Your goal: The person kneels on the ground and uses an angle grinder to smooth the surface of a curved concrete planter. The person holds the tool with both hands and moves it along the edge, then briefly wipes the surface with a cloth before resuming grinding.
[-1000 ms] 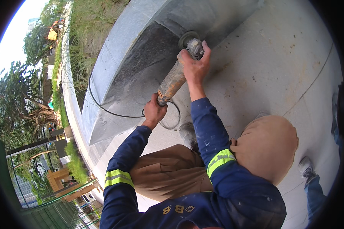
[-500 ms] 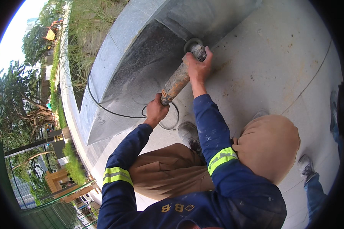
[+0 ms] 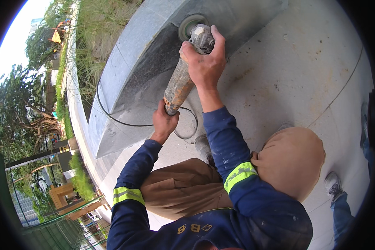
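A dusty angle grinder (image 3: 179, 85) with a worn orange-and-grey body lies in both my hands. My left hand (image 3: 165, 121) is wrapped round its rear end, where the cord comes out. Near the metal gear head, my right hand (image 3: 206, 62) grips the front, with the thumb along one side and the fingers partly hidden. The round disc (image 3: 192, 26) is up at the side face of the grey stone kerb (image 3: 133, 54), near its top edge; whether it touches cannot be made out. Dark and lighter grey patches mark that face.
A black cord (image 3: 125, 123) loops from the grinder over the kerb. Tall grass (image 3: 102, 37) grows behind the kerb. Grey paving (image 3: 287, 83) spreads to the right, where another person's shoe (image 3: 333, 183) and jeans show. My boot (image 3: 203, 148) is close by the kerb.
Both hands have moved the grinder up and to the left along the kerb face. Its disc has gone from the lower part of the face to nearer the top edge.
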{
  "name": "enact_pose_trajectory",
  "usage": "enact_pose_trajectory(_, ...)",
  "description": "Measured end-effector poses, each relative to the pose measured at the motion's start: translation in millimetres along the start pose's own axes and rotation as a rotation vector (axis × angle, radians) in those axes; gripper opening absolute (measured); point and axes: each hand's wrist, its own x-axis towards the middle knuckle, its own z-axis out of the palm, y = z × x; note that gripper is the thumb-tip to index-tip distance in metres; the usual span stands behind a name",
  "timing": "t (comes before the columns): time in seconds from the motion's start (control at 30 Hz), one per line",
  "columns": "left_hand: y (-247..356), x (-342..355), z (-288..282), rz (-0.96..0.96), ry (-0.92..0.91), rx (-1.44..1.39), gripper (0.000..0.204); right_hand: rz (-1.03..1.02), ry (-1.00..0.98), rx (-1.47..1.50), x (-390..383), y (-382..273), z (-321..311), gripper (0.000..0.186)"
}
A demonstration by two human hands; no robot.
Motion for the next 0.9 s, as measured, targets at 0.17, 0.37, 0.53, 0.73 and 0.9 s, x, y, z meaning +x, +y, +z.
enact_pose_trajectory(0.17, -4, -3, -2, -0.021, -0.071, 0.124, 0.041, 0.131, 0.041, 0.01, 3, 20, -3, 0.075)
enact_pose_trajectory(0.37, -4, 1, -11, -0.032, -0.028, 0.081, 0.04, 0.052, 0.014, 0.048, -3, -1, 4, 0.074)
enact_pose_trajectory(0.53, 3, -1, -16, -0.048, -0.114, 0.144, 0.039, 0.114, 0.058, 0.004, -2, 16, -1, 0.073)
enact_pose_trajectory(0.73, -1, 5, -23, -0.015, -0.03, 0.07, 0.044, 0.024, 0.022, 0.013, -7, -9, 7, 0.075)
enact_pose_trajectory(0.9, -5, 4, -19, -0.029, -0.097, 0.2, 0.041, 0.146, 0.048, 0.055, -5, 24, 3, 0.077)
